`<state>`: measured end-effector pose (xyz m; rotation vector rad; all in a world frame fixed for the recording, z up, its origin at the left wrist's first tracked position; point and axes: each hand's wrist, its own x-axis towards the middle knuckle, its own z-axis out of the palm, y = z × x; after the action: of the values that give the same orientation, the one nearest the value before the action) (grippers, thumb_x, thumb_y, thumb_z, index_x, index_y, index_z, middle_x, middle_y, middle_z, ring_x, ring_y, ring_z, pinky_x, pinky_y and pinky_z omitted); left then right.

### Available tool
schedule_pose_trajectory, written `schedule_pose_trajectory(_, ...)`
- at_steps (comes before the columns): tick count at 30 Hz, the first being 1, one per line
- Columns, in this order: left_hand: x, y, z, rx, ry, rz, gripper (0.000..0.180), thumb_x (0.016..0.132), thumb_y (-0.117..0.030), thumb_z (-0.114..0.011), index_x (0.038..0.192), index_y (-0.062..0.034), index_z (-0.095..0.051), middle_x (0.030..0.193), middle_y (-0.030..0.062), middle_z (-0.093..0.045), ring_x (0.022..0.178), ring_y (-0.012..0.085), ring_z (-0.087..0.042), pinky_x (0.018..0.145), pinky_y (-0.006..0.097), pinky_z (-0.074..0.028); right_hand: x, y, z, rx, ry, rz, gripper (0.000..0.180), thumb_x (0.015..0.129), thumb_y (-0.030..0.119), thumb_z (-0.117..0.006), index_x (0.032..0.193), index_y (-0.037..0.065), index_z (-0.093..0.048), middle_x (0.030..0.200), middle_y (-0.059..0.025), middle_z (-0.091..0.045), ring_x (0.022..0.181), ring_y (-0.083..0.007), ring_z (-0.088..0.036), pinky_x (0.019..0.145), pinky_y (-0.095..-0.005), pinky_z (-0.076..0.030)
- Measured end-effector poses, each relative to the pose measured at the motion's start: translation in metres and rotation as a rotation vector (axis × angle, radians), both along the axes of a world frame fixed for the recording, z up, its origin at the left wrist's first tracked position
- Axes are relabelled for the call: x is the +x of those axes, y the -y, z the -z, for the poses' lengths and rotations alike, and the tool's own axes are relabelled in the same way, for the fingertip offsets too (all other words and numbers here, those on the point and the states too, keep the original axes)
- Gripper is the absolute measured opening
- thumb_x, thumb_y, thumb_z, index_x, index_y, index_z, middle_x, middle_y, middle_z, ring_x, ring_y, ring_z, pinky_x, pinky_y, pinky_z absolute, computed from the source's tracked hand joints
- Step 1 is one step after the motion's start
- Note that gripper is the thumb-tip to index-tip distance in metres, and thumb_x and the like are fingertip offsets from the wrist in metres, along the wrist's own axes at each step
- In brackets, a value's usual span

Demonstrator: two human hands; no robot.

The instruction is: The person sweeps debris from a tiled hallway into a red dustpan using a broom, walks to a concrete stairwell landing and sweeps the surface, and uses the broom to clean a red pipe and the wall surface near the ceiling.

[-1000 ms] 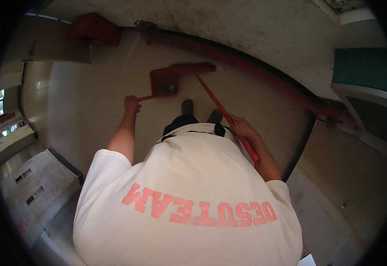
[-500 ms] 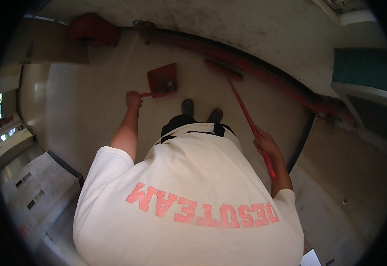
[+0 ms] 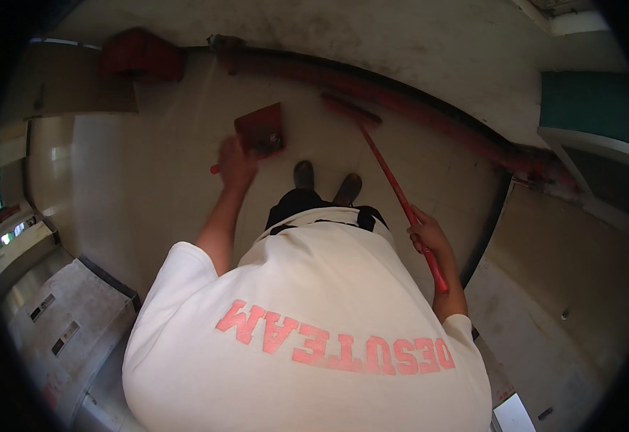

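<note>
- Wrapped around the short red handle of a flat red plastic dustpan, the left hand is closed on it, though motion blur hides how the single fingers lie.
- Closed likewise is the right hand, which grips the long thin red broom handle at about its lower third, with the end of the stick jutting out past the wrist.
- Head view: the dustpan sits low over the pale, scuffed floor, just ahead of the person's two dark shoes and slightly to their left.
- From the right hand the broom runs up and away to its red brush head, which lies on the floor near the long reddish pipe that curves along the foot of the wall.
- Brush head and dustpan are apart, with a strip of bare floor between them.
- Filling the lower middle of the view is the person's white short-sleeved shirt with red lettering, and both bare forearms reach forward from it.
- At the far left end of the pipe stands a blurred red object, too smeared to identify.
- On the right a teal panel sits above a pale raised slab.
</note>
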<state>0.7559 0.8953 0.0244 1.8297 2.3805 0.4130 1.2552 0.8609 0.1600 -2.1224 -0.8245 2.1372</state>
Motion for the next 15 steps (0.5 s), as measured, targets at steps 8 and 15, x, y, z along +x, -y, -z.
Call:
schedule_pose_trajectory(8, 0.186, 0.009, 0.118, -0.815, 0.812, 0.507, 0.056, 0.092, -0.051, -0.054, 0.128, -0.0086, -0.053, 0.108, 0.0193, -0.065, 0.100, 0.0347, -0.063, 0.082, 0.041, -0.053, -0.058, -0.027, 0.015, 0.072, -0.135, -0.056, 0.078, 0.077, -0.001, -0.055, 0.150, 0.016, -0.035, 0.057, -0.0003, -0.047, 0.042, -0.0104, -0.044, 0.037, -0.0260, -0.035)
schedule_pose_trajectory(15, 0.260, -0.042, 0.064, -1.041, 1.773, -0.639, 0.048, 0.089, -0.037, -0.059, 0.122, -0.0020, -0.052, 0.105, 0.0260, -0.063, 0.085, 0.0376, -0.068, 0.066, 0.044, -0.060, -0.072, -0.047, 0.045, 0.076, -0.233, 0.029, 0.077, 0.076, -0.001, -0.056, 0.149, 0.018, -0.038, 0.061, -0.0019, -0.050, 0.045, -0.0111, -0.046, 0.039, -0.0261, -0.038)
